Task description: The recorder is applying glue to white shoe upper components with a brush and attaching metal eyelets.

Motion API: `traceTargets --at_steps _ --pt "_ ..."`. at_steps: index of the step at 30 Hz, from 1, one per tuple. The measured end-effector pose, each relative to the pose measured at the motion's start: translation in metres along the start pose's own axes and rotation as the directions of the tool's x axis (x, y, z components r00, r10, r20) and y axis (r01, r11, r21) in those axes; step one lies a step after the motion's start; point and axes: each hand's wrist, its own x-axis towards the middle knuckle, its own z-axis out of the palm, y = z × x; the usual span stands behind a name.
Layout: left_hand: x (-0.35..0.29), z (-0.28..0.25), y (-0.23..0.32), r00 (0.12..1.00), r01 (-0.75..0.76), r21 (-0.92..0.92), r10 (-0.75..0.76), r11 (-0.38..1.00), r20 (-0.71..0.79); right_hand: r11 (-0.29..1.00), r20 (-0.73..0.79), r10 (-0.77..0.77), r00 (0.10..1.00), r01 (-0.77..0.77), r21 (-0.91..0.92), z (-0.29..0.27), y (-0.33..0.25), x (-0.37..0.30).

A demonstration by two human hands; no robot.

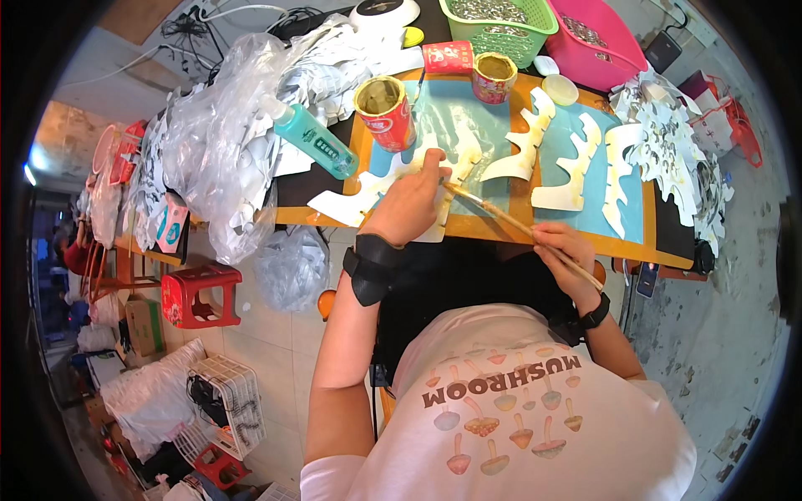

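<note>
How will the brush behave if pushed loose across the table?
The brush is probably light: it is slim, and the right hand holds it by the fingers. Likely stiff, as its handle looks straight. May roll, being rod-like.

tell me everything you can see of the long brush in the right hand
The brush is long, thin and straight, with a pale tan handle that looks like wood and a yellowish working end. It slants from the right hand, whose fingers grip the handle, up and leftward across the table's edge. Its tip lies close to the left hand; whether they touch is unclear.
</note>
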Motion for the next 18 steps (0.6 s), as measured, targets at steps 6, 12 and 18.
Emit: traceTargets --at_steps 6,12,18 --pt "0.001 0.0 0.001 1.0 0.019 -0.006 -0.019 1.0 0.008 0.977 0.069 -0.173 0.983 0.18 -0.116 -0.002 0.002 0.002" --pt "0.002 -0.001 0.002 1.0 0.023 -0.001 -0.023 1.0 0.006 0.987 -0.062 -0.153 0.986 0.149 -0.064 -0.008 0.003 -0.004" --pt "0.003 -0.001 0.002 1.0 0.027 -0.003 -0.027 1.0 0.002 0.804 -0.231 0.44 0.868 -0.266 0.532 -0.009 0.002 -0.005"
